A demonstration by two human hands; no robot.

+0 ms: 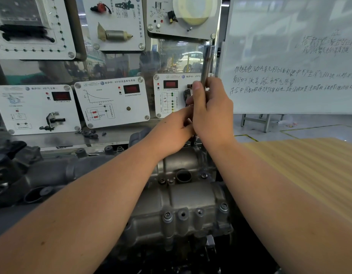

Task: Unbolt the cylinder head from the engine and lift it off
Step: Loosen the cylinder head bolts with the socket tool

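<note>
The grey aluminium cylinder head (183, 198) lies lengthwise in the middle, with several bolts (167, 215) along its near edge and a round port (183, 176) on top. A long chrome socket wrench (207, 62) stands upright over the head's far end. My right hand (211, 115) grips its shaft, thumb up. My left hand (172, 133) reaches in beside it, its fingers curled on the tool's lower part; the tool's tip and the bolt under it are mostly hidden by both hands.
White sensor training panels (111, 101) stand close behind the engine. A whiteboard (290, 56) with handwriting is at the right. A ribbed yellow board (309, 175) lies to the right of the head. Dark engine parts (32, 175) sit at the left.
</note>
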